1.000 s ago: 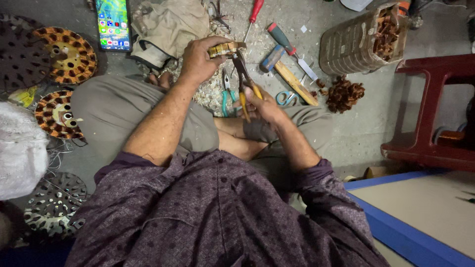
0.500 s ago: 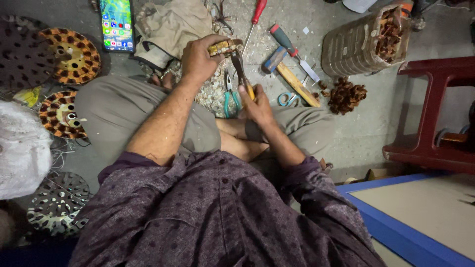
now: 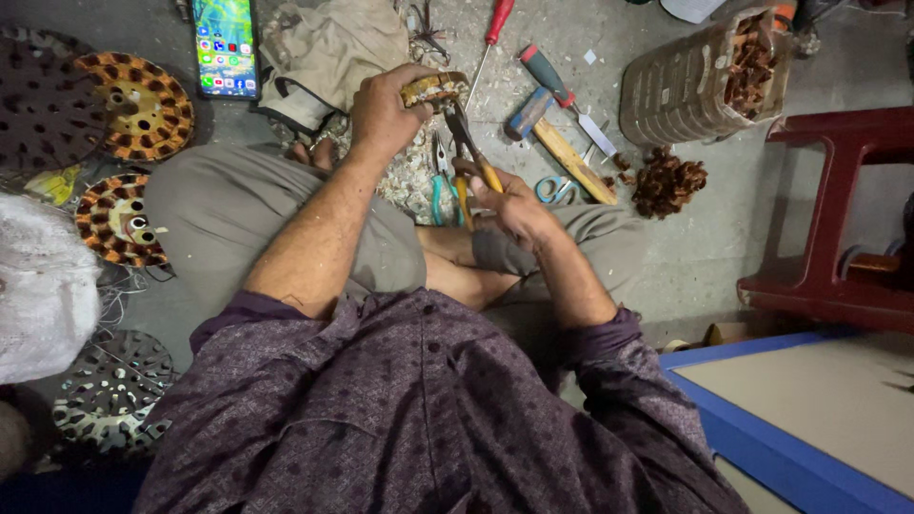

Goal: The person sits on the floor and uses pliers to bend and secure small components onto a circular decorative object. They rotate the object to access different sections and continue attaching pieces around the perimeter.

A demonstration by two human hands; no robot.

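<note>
Our left hand (image 3: 383, 112) grips a small round wound coil piece (image 3: 434, 89), fingers wrapped over its top, holding it above the pale scraps (image 3: 411, 176) on the floor at about twelve o'clock from our lap. Our right hand (image 3: 514, 205) is closed around the orange handles of a pair of pliers (image 3: 468, 150), whose dark nose reaches up to eleven o'clock and meets the underside of the coil piece. Just beside the pliers, at their nine o'clock, lies a teal-handled tool (image 3: 437, 181). At two o'clock from our right hand we see blue-handled scissors (image 3: 551, 188), a wooden stick (image 3: 572, 160) and a screwdriver with a dark red and teal grip (image 3: 555, 84); a red screwdriver (image 3: 491, 33) lies at twelve o'clock. Farther out at two o'clock sit a clump of copper wire (image 3: 668, 182) and a ribbed cylinder (image 3: 685, 86) on its side. At ten o'clock a lit phone (image 3: 226, 46) lies beside a crumpled cloth (image 3: 333, 48), with wound round discs (image 3: 133, 105) beyond.
</note>
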